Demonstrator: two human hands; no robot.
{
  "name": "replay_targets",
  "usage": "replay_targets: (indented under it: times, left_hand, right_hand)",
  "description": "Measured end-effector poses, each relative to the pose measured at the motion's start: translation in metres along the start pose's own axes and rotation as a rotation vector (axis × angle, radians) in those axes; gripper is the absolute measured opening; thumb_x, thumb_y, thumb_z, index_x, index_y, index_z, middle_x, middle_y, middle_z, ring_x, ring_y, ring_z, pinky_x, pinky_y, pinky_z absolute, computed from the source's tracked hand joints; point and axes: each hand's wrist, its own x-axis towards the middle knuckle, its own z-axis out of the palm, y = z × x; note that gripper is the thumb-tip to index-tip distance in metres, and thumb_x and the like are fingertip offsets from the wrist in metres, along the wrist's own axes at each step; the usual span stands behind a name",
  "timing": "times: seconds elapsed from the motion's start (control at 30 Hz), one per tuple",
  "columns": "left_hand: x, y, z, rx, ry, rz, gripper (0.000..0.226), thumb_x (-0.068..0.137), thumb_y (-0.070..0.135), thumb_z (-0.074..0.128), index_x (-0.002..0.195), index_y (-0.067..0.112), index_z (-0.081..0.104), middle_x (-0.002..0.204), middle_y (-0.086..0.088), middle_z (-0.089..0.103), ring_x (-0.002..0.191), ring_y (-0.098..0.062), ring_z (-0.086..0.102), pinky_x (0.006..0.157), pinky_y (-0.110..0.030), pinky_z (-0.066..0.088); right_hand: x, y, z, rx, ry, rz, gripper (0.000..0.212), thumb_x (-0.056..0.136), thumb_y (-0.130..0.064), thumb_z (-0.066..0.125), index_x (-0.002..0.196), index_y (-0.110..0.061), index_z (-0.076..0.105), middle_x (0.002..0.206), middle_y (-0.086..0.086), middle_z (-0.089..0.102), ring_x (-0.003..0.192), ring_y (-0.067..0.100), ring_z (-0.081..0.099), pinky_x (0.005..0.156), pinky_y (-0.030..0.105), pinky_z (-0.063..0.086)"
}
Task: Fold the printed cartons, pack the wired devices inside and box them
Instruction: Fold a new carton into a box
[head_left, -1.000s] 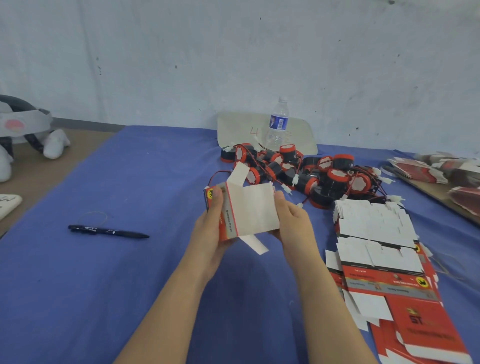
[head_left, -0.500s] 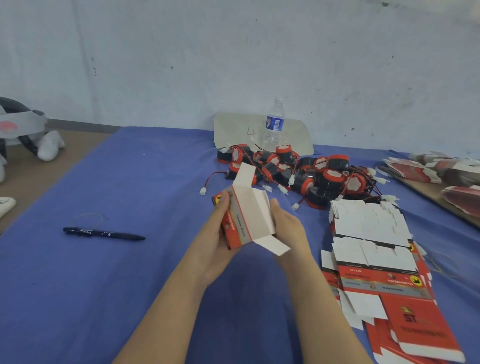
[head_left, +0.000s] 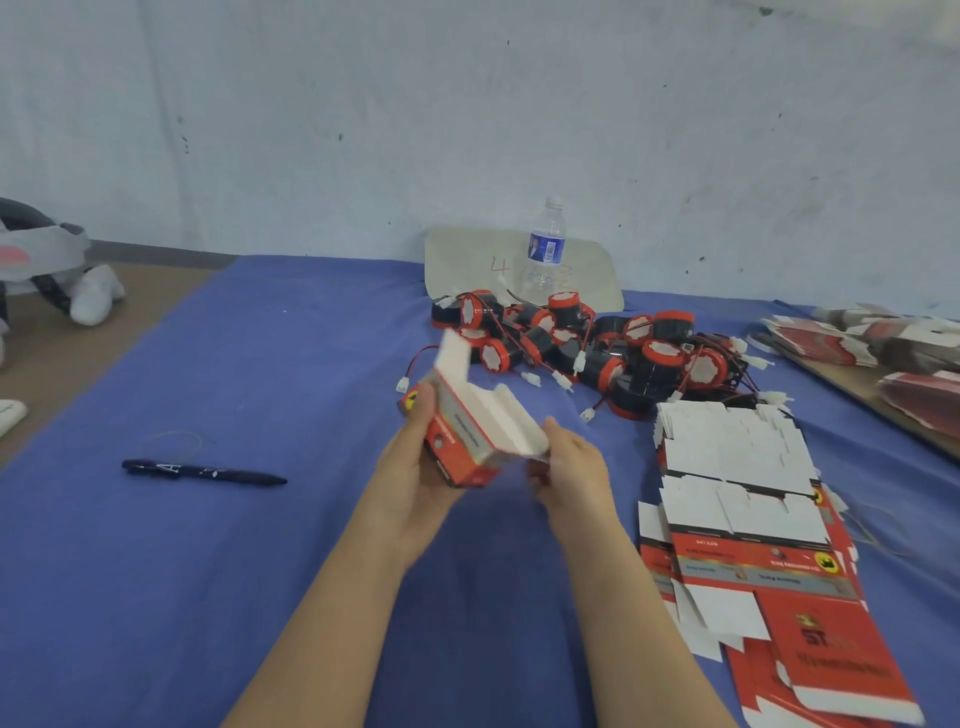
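Blue cloth (head_left: 249, 545) covers the table. Off its far left edge a grey and white headset (head_left: 47, 249) sits on bare brown tabletop. Moving right, a dark pen (head_left: 202, 472) lies flat on the cloth, well apart from the hands.

Now the centre: the left hand (head_left: 415, 473) grips the printed carton (head_left: 465, 434), thumb pressed on its red side panel and fingers wrapped underneath. It holds the carton tilted, up off the cloth. The carton is half formed, with white flaps standing open at its far end and its near end.

The right hand (head_left: 574, 467) is at that near end, thumb against a white flap. It is blurred, so I cannot tell whether it pinches the flap or only pushes it.

Behind the hands lies the heap of wired devices (head_left: 597, 348), round red and black bodies with white plugs trailing onto the cloth. A clear water bottle (head_left: 545, 249) stands upright just behind them, in front of a pale board (head_left: 462, 260) against the wall.

Right of the right hand, a fanned stack of flat cartons (head_left: 737, 467) lies on the cloth. Its white sides show farther off and its red print nearer. At the far right lie more flat cartons (head_left: 831, 340).
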Motion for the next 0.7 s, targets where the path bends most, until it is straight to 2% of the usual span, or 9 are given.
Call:
replay_targets:
  times: [0.13, 0.2, 0.23, 0.3, 0.33, 0.4, 0.53, 0.63, 0.7]
  left_hand:
    - [0.023, 0.019, 0.005, -0.199, 0.417, 0.121, 0.031, 0.093, 0.049, 0.051, 0.086, 0.022, 0.062, 0.071, 0.007, 0.07, 0.062, -0.007, 0.067, 0.067, -0.029, 0.055]
    - [0.042, 0.034, 0.015, -0.18, 0.535, 0.117, 0.035, 0.091, 0.058, 0.049, 0.081, 0.026, 0.058, 0.073, 0.011, 0.062, 0.067, -0.003, 0.057, 0.077, -0.025, 0.043]
    - [0.053, 0.041, 0.02, -0.172, 0.558, 0.116, 0.035, 0.09, 0.061, 0.049, 0.083, 0.028, 0.058, 0.08, 0.013, 0.062, 0.074, -0.002, 0.056, 0.083, -0.024, 0.039]
    - [0.073, 0.051, 0.028, -0.208, 0.56, 0.151, 0.034, 0.089, 0.061, 0.05, 0.087, 0.028, 0.059, 0.088, 0.014, 0.063, 0.081, 0.0, 0.058, 0.085, -0.02, 0.041]
    - [0.083, 0.054, 0.03, -0.245, 0.539, 0.185, 0.032, 0.09, 0.058, 0.051, 0.089, 0.027, 0.06, 0.09, 0.013, 0.064, 0.081, 0.0, 0.06, 0.081, -0.017, 0.046]
    - [0.103, 0.056, 0.028, -0.312, 0.499, 0.239, 0.03, 0.092, 0.051, 0.053, 0.093, 0.023, 0.062, 0.097, 0.009, 0.065, 0.087, -0.002, 0.062, 0.083, -0.019, 0.053]
    - [0.144, 0.054, 0.018, -0.358, 0.485, 0.259, 0.025, 0.089, 0.047, 0.061, 0.092, 0.023, 0.065, 0.103, 0.007, 0.068, 0.083, -0.003, 0.066, 0.092, -0.024, 0.052]
    - [0.17, 0.052, 0.005, -0.291, 0.481, 0.263, 0.026, 0.088, 0.048, 0.062, 0.087, 0.022, 0.066, 0.085, 0.01, 0.072, 0.075, 0.0, 0.067, 0.085, -0.021, 0.054]
    - [0.184, 0.051, -0.008, -0.237, 0.501, 0.261, 0.027, 0.088, 0.047, 0.063, 0.082, 0.02, 0.066, 0.073, 0.013, 0.072, 0.072, 0.002, 0.068, 0.078, -0.019, 0.054]
  right_hand:
    - [0.01, 0.0, 0.0, -0.054, 0.264, -0.199, 0.015, 0.097, -0.015, 0.045, 0.094, -0.018, 0.06, 0.087, 0.001, 0.064, 0.06, 0.008, 0.051, 0.052, 0.02, 0.042]
    - [0.018, -0.006, 0.013, -0.171, 0.241, -0.227, 0.022, 0.097, -0.013, 0.043, 0.112, -0.021, 0.057, 0.081, -0.005, 0.059, 0.06, 0.007, 0.051, 0.049, 0.02, 0.042]
    - [0.024, -0.01, 0.021, -0.243, 0.199, -0.241, 0.029, 0.097, -0.014, 0.043, 0.123, -0.022, 0.053, 0.084, -0.008, 0.057, 0.067, 0.009, 0.056, 0.055, 0.025, 0.047]
    - [0.039, -0.018, 0.04, -0.37, 0.139, -0.302, 0.041, 0.097, -0.016, 0.048, 0.137, -0.018, 0.045, 0.116, -0.003, 0.058, 0.102, 0.021, 0.06, 0.082, 0.038, 0.052]
    - [0.05, -0.024, 0.049, -0.42, 0.137, -0.341, 0.045, 0.096, -0.018, 0.051, 0.14, -0.018, 0.042, 0.133, 0.002, 0.051, 0.119, 0.024, 0.052, 0.094, 0.041, 0.048]
    - [0.075, -0.034, 0.067, -0.509, 0.153, -0.411, 0.054, 0.094, -0.024, 0.055, 0.144, -0.017, 0.037, 0.147, 0.005, 0.037, 0.135, 0.023, 0.035, 0.109, 0.041, 0.036]
    - [0.128, -0.053, 0.104, -0.764, 0.18, -0.477, 0.061, 0.095, -0.034, 0.052, 0.148, -0.021, 0.027, 0.153, 0.012, 0.028, 0.141, 0.027, 0.025, 0.116, 0.044, 0.021]
    - [0.167, -0.055, 0.125, -0.921, 0.2, -0.465, 0.061, 0.098, -0.048, 0.041, 0.151, -0.029, 0.018, 0.156, 0.016, 0.02, 0.145, 0.029, 0.014, 0.117, 0.048, 0.002]
    - [0.19, -0.052, 0.127, -1.036, 0.2, -0.426, 0.069, 0.095, -0.054, 0.043, 0.152, -0.028, 0.012, 0.154, 0.017, 0.025, 0.143, 0.032, 0.019, 0.116, 0.049, 0.003]
